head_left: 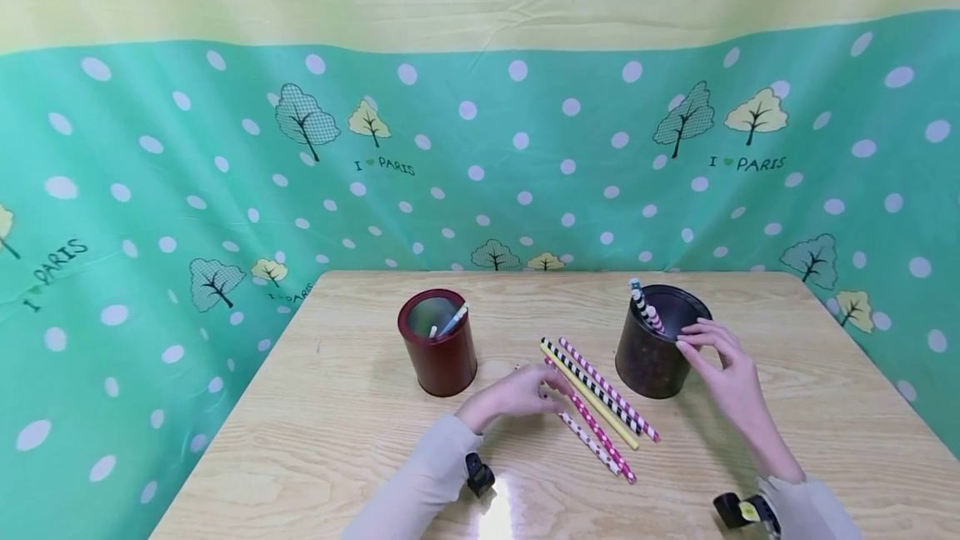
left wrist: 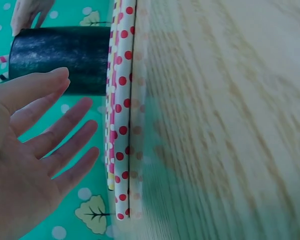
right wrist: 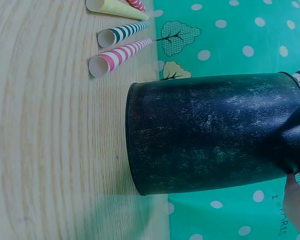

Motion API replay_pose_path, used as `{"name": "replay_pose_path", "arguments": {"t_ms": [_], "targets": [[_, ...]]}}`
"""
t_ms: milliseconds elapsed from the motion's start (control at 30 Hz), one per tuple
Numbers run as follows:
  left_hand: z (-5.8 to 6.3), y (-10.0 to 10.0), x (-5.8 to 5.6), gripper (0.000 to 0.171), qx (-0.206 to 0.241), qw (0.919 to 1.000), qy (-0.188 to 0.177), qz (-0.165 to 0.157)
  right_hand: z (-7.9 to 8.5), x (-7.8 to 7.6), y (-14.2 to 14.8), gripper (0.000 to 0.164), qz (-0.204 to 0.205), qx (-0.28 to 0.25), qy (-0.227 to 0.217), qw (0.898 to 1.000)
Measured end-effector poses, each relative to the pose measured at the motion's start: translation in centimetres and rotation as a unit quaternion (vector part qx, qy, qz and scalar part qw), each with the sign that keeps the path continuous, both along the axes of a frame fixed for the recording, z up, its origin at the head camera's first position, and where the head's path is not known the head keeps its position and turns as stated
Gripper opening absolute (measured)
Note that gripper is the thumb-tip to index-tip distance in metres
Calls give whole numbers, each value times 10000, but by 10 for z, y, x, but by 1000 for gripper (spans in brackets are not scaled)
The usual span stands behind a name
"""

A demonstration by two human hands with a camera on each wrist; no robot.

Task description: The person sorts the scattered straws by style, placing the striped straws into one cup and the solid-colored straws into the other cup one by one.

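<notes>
Where a dotted curtain (head_left: 420, 98) backs the table (head_left: 322, 440), hands appear, left (head_left: 521, 392) relaxed, right (head_left: 729, 375) of unclear grip

My sleeves (head_left: 420, 482): plain pale grey; wrist cameras (head_left: 480, 475) black. White straw (left wrist: 123, 117), red dots; magenta straw (head_left: 603, 440), white dots; yellow straw (head_left: 600, 406), faint white pattern; black-and-white striped straw (head_left: 591, 386); pink-and-white striped straw (head_left: 609, 390). I've got a black can (head_left: 651, 367), pale-speckled, and a red can (head_left: 444, 363), dark, plain. Counter (head_left: 315, 407): light tan wood grain. Backdrop cloth (head_left: 495, 90): teal with white dots, cream-yellow up top, trees in yellow and in fine check.
</notes>
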State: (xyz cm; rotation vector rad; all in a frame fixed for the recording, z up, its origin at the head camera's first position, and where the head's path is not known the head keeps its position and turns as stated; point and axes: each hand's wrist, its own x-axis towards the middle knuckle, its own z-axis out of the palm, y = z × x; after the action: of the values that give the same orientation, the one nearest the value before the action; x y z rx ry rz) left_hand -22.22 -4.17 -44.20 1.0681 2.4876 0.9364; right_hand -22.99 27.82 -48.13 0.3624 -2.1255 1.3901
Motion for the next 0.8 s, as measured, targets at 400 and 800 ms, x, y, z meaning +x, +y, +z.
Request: {"name": "replay_pose_path", "arguments": {"t_ms": [400,800], "targets": [[-8,3,-3,20,-448,9976,383,-370,-22,-15,12,13,-85,11,111,9999],[-15,4,-7,17,-474,9972,155,-554,-26,-16,12,13,-130,-59,73,9999]]}}
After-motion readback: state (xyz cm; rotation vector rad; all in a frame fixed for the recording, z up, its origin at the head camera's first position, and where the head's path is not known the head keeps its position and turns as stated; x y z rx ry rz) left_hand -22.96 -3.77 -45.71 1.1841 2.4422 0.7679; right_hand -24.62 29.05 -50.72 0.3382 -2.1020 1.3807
